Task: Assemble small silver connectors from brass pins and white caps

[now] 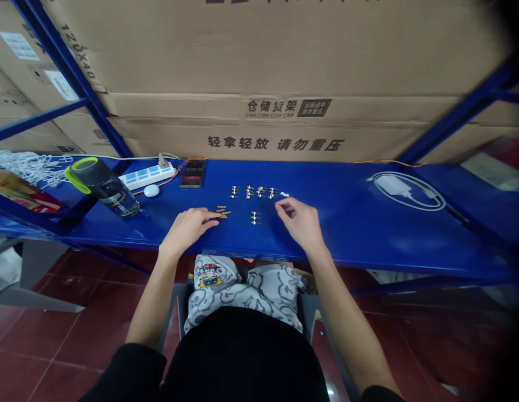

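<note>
My left hand (187, 226) rests on the blue shelf top (347, 234), its fingertips at a small cluster of thin wooden sticks (221, 212). Whether it grips one stick is hard to tell. My right hand (299, 221) hangs curled just above the shelf, with a dark spot between its fingers that is too small to name. It is nearest to a few tiny white pieces (285, 194). Several small white-and-metal parts (250, 192) stand in a row beyond my hands, and a further pair of these parts (254, 218) lies between my hands.
A water bottle (104, 187), a power strip (147, 176) and a small white round object (151, 190) stand at left. A coiled white charger (404, 191) lies at right. Cardboard cartons (276, 67) fill the shelf behind. Blue uprights (70, 78) frame the shelf.
</note>
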{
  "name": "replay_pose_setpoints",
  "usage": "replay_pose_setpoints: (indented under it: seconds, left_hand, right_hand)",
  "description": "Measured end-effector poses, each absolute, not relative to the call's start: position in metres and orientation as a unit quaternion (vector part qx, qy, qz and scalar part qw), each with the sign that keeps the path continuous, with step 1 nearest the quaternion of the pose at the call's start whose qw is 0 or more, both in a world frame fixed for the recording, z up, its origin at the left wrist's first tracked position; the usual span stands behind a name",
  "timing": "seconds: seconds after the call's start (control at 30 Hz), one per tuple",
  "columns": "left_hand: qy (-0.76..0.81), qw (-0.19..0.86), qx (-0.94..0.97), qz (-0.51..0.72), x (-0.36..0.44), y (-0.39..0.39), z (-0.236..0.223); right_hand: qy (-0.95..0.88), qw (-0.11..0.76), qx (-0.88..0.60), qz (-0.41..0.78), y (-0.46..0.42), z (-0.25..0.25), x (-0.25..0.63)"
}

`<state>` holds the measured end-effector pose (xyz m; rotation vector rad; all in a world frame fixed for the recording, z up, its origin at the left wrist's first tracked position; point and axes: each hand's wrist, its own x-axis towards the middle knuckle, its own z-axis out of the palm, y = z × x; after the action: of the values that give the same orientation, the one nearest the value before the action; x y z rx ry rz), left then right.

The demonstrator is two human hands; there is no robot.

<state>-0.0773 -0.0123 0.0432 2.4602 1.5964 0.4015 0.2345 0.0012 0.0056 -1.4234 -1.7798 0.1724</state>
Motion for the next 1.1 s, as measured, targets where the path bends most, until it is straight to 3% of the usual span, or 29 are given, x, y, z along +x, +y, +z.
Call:
replay_pose_setpoints:
  seconds: [0.17,0.63,1.1]
  left_hand:
    - [0.536,0.079,0.837,0.076,-0.075,-0.033,0.052]
    - [0.587,0.052,0.796,0.139,-0.061,-0.013,0.042]
    - [0.548,0.103,0.815,0.155,-0.057,-0.011,0.039]
  right_hand:
    - [-0.713,0.407,-0.567,0.062,0.001,0.006,0.234]
    - [-0.722,0.385,-0.570,0.073,0.002,0.005,0.234]
    - [-0.731,0.370,-0.567,0.086,0.000,0.008,0.232]
